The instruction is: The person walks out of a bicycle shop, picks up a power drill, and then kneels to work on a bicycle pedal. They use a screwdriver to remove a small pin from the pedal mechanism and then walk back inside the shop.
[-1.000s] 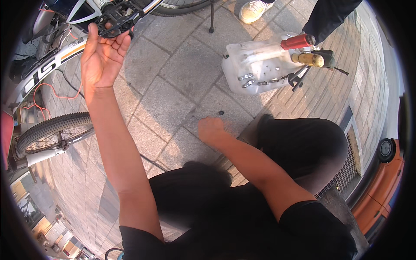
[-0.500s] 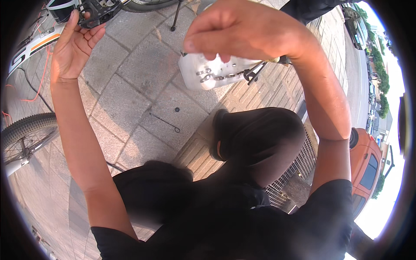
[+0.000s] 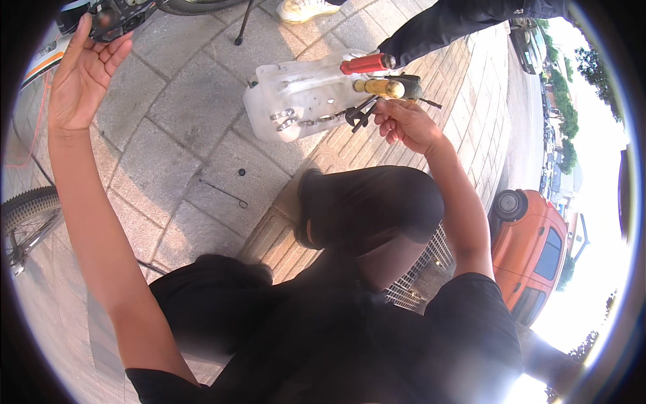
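Observation:
My left hand (image 3: 86, 84) is raised at the upper left, palm toward me. Its thumb and curled fingers hold the lower edge of a black bicycle part (image 3: 116, 19), perhaps a pedal, partly cut off by the picture's rim. My right hand (image 3: 409, 125) reaches to the near right end of a whitish plastic tray (image 3: 266, 84). Its thumb and forefinger are pinched on a black metal tool (image 3: 363, 113), whose kind I cannot make out. Beside these fingers lie a yellow-handled tool (image 3: 380, 88) and a red-handled tool (image 3: 367, 64). Several small metal rings (image 3: 286, 120) sit in the tray.
A thin looped rod (image 3: 225, 193) and a small black round piece (image 3: 241, 172) lie on the paving. A bicycle wheel (image 3: 30, 219) stands at the left. Another person's dark trouser leg (image 3: 457, 27) and pale shoe (image 3: 306, 10) are beyond the tray. An orange car (image 3: 531, 249) is at the right.
My right hand has moved from high above the tray down and right to the tools at its end. The left hand keeps its place at the black bicycle part; the view has shifted somewhat.

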A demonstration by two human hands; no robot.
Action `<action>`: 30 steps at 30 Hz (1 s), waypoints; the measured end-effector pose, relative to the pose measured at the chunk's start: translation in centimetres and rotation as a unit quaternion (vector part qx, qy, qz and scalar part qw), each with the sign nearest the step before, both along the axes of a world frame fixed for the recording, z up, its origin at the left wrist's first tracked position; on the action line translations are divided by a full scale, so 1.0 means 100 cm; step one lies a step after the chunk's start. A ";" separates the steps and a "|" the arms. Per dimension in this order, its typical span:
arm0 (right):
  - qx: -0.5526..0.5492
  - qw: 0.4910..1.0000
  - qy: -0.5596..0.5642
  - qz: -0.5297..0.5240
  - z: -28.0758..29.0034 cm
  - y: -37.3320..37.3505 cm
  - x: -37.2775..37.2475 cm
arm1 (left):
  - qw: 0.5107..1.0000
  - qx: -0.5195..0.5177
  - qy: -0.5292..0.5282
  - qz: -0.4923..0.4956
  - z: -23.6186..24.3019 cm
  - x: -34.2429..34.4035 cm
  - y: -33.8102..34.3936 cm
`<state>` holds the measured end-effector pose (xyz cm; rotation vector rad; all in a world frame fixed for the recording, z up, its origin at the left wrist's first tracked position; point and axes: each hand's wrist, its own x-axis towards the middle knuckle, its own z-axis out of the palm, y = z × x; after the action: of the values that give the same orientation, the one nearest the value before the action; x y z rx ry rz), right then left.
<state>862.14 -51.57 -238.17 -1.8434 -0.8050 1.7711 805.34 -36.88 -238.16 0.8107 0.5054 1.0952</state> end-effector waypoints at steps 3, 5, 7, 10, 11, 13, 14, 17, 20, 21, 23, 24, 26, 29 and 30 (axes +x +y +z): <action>0.001 1.000 0.002 -0.021 -0.019 0.013 0.007 | 1.000 -0.002 -0.018 0.000 -0.002 -0.001 0.002; 0.024 0.999 0.022 -0.039 -0.027 0.009 0.010 | 1.000 0.004 -0.019 -0.013 -0.006 -0.003 0.009; 0.035 0.997 -0.015 -0.065 -0.019 0.011 0.008 | 1.000 0.006 -0.023 -0.014 -0.009 -0.006 0.017; 0.062 0.983 -0.112 -0.132 0.031 0.007 0.008 | 0.998 0.020 -0.058 -0.019 -0.018 -0.005 0.027; 0.120 0.977 -0.110 -0.137 0.054 -0.001 0.014 | 0.997 0.027 -0.067 -0.021 -0.021 -0.003 0.030; 0.158 0.955 -0.158 -0.197 0.102 -0.007 0.018 | 0.995 0.039 -0.085 -0.018 -0.023 -0.003 0.033; 0.177 0.944 -0.167 -0.224 0.129 -0.011 0.018 | 0.994 0.039 -0.098 -0.016 -0.026 -0.007 0.036; 0.216 0.933 -0.158 -0.241 0.160 -0.036 0.042 | 0.991 0.036 -0.121 -0.031 -0.032 -0.008 0.047; 0.251 0.914 -0.133 -0.291 0.182 -0.056 0.061 | 0.990 0.026 -0.129 -0.049 -0.027 0.001 0.050; 0.276 0.914 -0.117 -0.272 0.190 -0.066 0.075 | 0.988 0.027 -0.139 -0.056 -0.028 -0.001 0.055; 0.253 0.922 -0.110 -0.271 0.192 -0.074 0.095 | 0.985 0.028 -0.157 -0.071 -0.032 -0.004 0.063; 0.225 0.928 -0.122 -0.270 0.185 -0.075 0.100 | 0.986 0.013 -0.154 -0.060 -0.033 -0.005 0.066; 0.177 0.935 -0.156 -0.266 0.164 -0.082 0.107 | 0.988 -0.008 -0.151 -0.045 -0.036 -0.004 0.066; 0.154 0.937 -0.152 -0.275 0.141 -0.090 0.115 | 0.987 -0.020 -0.156 -0.041 -0.040 -0.005 0.064; 0.155 0.935 -0.171 -0.270 0.134 -0.090 0.113 | 0.986 -0.020 -0.161 -0.044 -0.039 -0.006 0.064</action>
<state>873.49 -60.55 -224.73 -1.9342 -0.5755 0.9433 804.70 -30.46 -242.06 0.6001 0.2167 1.1045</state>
